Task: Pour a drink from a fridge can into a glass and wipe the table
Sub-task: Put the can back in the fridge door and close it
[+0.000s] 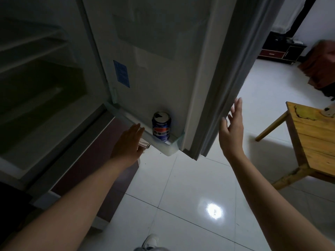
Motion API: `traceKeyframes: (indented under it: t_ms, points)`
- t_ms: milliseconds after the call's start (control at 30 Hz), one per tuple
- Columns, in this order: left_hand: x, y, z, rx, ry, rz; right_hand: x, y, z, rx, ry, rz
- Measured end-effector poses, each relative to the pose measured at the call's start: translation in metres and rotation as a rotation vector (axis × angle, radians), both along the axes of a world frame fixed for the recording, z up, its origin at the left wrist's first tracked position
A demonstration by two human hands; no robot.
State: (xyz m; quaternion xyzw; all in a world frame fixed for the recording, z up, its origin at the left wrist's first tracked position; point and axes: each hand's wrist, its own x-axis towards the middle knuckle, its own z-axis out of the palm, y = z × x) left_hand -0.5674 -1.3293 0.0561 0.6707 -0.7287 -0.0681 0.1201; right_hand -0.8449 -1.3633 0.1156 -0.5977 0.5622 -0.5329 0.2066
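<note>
Blue can point(161, 126) with red-white emblem, yellow-brown wooden table point(315, 140), seemingly pale grey fridge door point(159, 60).

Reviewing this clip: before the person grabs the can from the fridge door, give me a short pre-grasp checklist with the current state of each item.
1. Fridge door open, giving access: ok.
2. Blue can upright in the door shelf: ok.
3. Left hand free to grasp, fingers straight, beside the can and not yet touching it: ok.
4. Right hand empty, open by the door edge: ok.
5. Can sealed: cannot tell; the top looks dark in one spot.
6. Glass ready on the wooden table: cannot tell; only the table's corner shows.
</note>
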Motion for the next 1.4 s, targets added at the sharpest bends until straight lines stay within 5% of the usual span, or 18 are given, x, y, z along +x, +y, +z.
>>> traceKeyframes:
  t_ms: [233,500,933,1400]
  points:
    - [0.014,0.031,0.004,0.039,-0.011,0.087,0.017,0.026,0.014,-0.119,-0.042,0.137]
    - [0.005,0.096,-0.001,-0.021,0.211,0.222,0.042,0.061,0.034,-0.28,-0.004,0.306]
    - [-0.013,0.176,0.0,-0.188,0.252,0.154,0.109,0.108,0.033,-0.366,0.081,0.602]
    - [0.091,0.215,-0.002,-0.125,0.24,0.299,0.228,0.141,0.027,-0.48,0.26,0.731]
